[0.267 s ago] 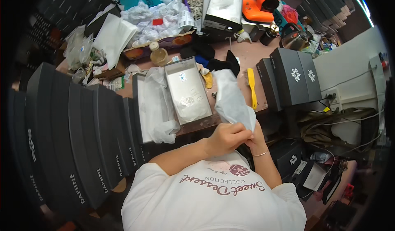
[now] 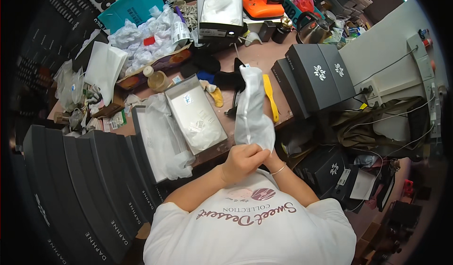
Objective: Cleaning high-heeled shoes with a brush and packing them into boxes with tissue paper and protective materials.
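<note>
Head view: left hand (image 2: 244, 162) is clenching the near end of a white bag (image 2: 250, 109), centre of frame. Right hand (image 2: 273, 161) is meeting it there, fingers mostly hidden, can't tell its grip. Bag is extending up-frame above the tabletop (image 2: 260, 52), probably held by that end to leave the rest free. Open box (image 2: 198, 112) is lying just left, presumably for easy reach; yellow tool (image 2: 270, 97) is sitting right.

Forearms (image 2: 202, 185) converge; left fingers (image 2: 250, 150) curled, right hand (image 2: 273, 160) mostly hidden.
</note>
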A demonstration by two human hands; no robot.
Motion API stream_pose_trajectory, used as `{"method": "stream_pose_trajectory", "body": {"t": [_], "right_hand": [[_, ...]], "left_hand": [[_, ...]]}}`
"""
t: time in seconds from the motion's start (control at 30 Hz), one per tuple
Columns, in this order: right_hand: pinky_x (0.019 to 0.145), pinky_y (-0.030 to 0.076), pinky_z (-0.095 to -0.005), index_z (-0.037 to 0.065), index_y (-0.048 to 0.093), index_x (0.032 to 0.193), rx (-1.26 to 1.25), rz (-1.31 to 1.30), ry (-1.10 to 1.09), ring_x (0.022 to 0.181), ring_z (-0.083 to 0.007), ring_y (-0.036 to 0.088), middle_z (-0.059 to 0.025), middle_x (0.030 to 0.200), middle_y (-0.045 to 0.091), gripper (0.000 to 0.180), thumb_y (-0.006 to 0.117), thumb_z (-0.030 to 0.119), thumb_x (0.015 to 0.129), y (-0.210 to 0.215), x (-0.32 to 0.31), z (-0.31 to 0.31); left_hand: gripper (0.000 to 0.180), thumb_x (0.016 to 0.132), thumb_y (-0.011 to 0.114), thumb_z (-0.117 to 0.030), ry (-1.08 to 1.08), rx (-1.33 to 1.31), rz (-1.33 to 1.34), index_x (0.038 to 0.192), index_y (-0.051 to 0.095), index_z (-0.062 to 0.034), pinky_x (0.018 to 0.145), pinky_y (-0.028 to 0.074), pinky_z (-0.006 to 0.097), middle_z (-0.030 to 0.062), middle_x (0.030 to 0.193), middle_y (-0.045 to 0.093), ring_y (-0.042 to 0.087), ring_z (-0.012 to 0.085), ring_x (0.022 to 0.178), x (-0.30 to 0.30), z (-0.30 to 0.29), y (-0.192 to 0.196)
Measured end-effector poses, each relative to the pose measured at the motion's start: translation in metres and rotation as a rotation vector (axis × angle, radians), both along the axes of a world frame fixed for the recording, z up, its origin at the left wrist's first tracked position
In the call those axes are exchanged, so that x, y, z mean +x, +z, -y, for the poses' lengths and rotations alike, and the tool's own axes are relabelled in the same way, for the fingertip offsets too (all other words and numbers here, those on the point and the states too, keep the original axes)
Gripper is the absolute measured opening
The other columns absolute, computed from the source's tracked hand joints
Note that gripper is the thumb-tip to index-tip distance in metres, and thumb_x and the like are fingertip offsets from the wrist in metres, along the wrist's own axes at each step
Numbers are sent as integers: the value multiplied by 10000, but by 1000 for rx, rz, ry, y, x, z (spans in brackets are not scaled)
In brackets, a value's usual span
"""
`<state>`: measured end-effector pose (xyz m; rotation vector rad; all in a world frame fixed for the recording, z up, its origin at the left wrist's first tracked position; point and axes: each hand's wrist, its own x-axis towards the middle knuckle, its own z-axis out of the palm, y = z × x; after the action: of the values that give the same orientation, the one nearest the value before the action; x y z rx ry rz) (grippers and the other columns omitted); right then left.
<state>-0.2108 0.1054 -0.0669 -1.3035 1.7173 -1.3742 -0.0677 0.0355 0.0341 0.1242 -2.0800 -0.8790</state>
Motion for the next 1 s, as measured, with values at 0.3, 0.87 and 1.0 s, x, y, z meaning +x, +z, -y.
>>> {"method": "stream_pose_trajectory", "body": {"t": [0.3,0.87,1.0], "right_hand": [[829,494,-380,7,576,1149,410,-346,343,959,-345,623,-199,1071,633,301,566,90,860,37,-100,30],[948,444,-381,23,506,1246,198,73,562,1154,-296,518,-166,1264,519,396,591,153,881,36,-95,42],[961,445,-373,26,481,1282,152,964,153,1169,-256,507,-142,1282,515,432,595,165,890,56,-84,61]], "left_hand": [[349,752,752,-243,226,154,257,1008,640,-33,793,484,405,123,1029,585,594,283,909,-28,25,13],[183,842,642,-197,-245,14,315,953,673,-55,1097,235,567,44,945,662,588,202,1079,-132,28,-22],[398,807,696,-282,-22,-143,306,1120,602,-56,1097,245,527,74,1116,607,514,250,1186,-122,36,-4]]}}
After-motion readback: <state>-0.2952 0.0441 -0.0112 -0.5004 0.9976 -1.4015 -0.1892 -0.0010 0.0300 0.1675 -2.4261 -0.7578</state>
